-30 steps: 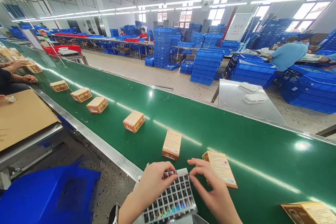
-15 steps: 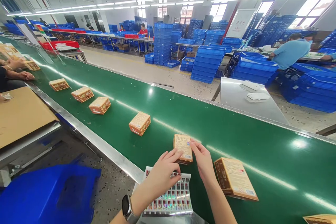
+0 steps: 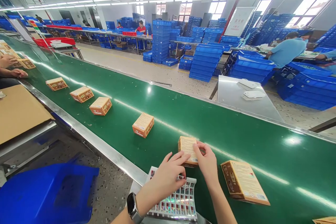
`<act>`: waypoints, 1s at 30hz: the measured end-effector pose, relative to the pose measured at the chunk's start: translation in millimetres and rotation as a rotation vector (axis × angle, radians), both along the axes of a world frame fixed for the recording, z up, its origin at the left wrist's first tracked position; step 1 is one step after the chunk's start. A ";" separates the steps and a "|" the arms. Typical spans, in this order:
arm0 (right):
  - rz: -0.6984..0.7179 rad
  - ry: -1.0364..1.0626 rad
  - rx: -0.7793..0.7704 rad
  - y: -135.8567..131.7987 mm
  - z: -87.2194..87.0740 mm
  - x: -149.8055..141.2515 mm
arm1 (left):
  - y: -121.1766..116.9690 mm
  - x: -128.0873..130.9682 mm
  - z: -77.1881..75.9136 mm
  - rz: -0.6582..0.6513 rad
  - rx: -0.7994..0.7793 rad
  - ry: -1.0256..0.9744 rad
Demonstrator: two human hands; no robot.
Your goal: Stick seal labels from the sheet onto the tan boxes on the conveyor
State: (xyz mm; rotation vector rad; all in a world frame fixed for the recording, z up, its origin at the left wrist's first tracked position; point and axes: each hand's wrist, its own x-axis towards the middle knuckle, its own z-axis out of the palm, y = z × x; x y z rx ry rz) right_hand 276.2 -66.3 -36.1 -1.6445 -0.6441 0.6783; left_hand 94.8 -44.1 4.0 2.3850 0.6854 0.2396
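My left hand [image 3: 168,175] is bent over a sheet of shiny stickers [image 3: 178,199], its thumb and a curled finger closed at the sheet's upper edge. Its longer fingers reach onto the top of a brown and cream printed box [image 3: 186,144] on the green conveyor belt. My right hand [image 3: 206,159] presses its closed fingertips on the same box's top; they cover the spot where a small sticker showed. To the right lies another such box [image 3: 246,182] with a small red sticker on its top.
Several more boxes lie up the belt, the nearest box [image 3: 143,125] to the left. Metal edging [image 3: 105,150] borders the green belt [image 3: 210,119]. A co-worker's hands [image 3: 13,66] are at far left, by a cardboard-topped table [image 3: 21,112]. A blue bin [image 3: 49,192] stands below.
The nearer boxes have shifted right along the belt. Both hands and the sticker sheet moved right with them. My right fingertips now lie further over the box top.
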 end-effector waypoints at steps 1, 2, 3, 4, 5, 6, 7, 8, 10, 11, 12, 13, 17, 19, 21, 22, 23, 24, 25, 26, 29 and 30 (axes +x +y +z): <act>-0.008 -0.042 -0.006 -2.1 2.2 -0.4 | -0.4 1.7 0.2 -0.007 -0.007 0.003; -0.014 -0.076 -0.012 -4.0 3.9 -0.6 | -0.8 3.6 0.1 -0.013 -0.013 0.006; -0.022 -0.103 -0.018 -5.7 5.1 -0.4 | -1.2 5.4 -0.2 -0.019 -0.018 0.008; -0.031 -0.124 -0.020 -7.0 5.7 0.6 | -1.7 7.1 -0.8 -0.026 -0.022 0.009; -0.041 -0.141 -0.023 -8.1 5.8 2.5 | -2.2 8.5 -1.5 -0.036 -0.025 0.009; -0.051 -0.159 -0.032 -9.0 5.5 5.6 | -2.9 9.4 -2.1 -0.047 -0.030 0.006; -0.061 -0.179 -0.044 -9.9 5.1 9.6 | -3.7 9.7 -2.3 -0.055 -0.033 -0.002; -0.070 -0.195 -0.060 -11.1 5.1 14.2 | -4.6 9.2 -1.9 -0.060 -0.035 -0.013; -0.080 -0.232 -0.080 -15.8 7.7 22.9 | -6.5 5.8 1.2 -0.046 -0.030 -0.044; -0.083 -0.261 -0.075 -19.8 10.8 25.7 | -7.4 2.9 3.9 -0.022 -0.026 -0.060; -0.076 -0.298 -0.057 -25.1 15.2 26.8 | -8.3 -0.4 7.1 0.010 -0.028 -0.070; -0.049 -0.338 -0.030 -31.4 20.7 25.9 | -9.0 -3.9 10.6 0.042 -0.036 -0.073; 0.389 -0.380 0.057 -59.6 45.9 6.9 | -10.6 -15.8 25.1 0.132 -0.093 -0.057; 0.598 -0.344 0.069 -69.4 53.8 -4.4 | -10.4 -19.7 31.5 0.143 -0.133 -0.062; 0.653 -0.343 0.060 -74.4 56.3 -11.8 | -9.6 -23.3 37.1 0.162 -0.176 -0.049; 0.647 -0.354 0.052 -75.2 56.0 -13.7 | -9.0 -25.2 39.5 0.182 -0.181 -0.029; 0.642 -0.369 0.044 -75.3 55.0 -14.7 | -8.3 -27.3 41.7 0.206 -0.173 -0.004; 0.642 -0.391 0.040 -74.7 53.9 -15.1 | -7.6 -29.4 43.5 0.226 -0.159 0.024; 0.647 -0.422 0.041 -73.7 52.9 -15.5 | -6.8 -31.5 44.8 0.242 -0.141 0.050; 0.655 -0.465 0.054 -72.4 52.1 -16.2 | -6.1 -33.4 45.8 0.251 -0.124 0.069; 0.671 -0.650 0.159 -67.5 51.9 -21.6 | -4.4 -37.3 46.6 0.261 -0.102 0.091; 0.671 -0.709 0.204 -66.0 52.2 -24.2 | -4.1 -37.9 46.4 0.265 -0.101 0.095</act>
